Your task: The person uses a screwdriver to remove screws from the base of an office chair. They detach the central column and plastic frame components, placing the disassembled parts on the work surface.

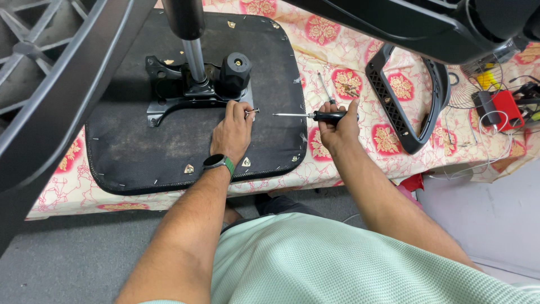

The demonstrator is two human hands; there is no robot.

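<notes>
A view looking down from a person's head at their 2 bare arms reaching forward over a table covered with a cream cloth [337,169] patterned with red flowers. An upturned chair seat [140,146], black fabric on its underside, lies flat on the cloth at the left and centre. A black metal bracket [185,93] is fixed near the far middle of the seat, with a shiny metal post [195,59] rising from it and a black knob [235,70] just to its right.

The left hand [232,132] rests on the seat just near and right of the bracket. Its fingertips are pressed together, pinching a small silver screw [252,111] that points right. A dark watch with a green strap [219,162] sits on that wrist.

The right hand [337,126] hovers over the seat's right edge, fingers curled tight around the black handle of a screwdriver [306,116]. The thin metal shaft points left toward the screw, with the tip a short gap away from it.

A second screwdriver [324,87] lies on the cloth just beyond the right hand. Further right lies a black chair armrest [408,101], and at the far right edge a tangle of wires around a red box [509,110].
</notes>
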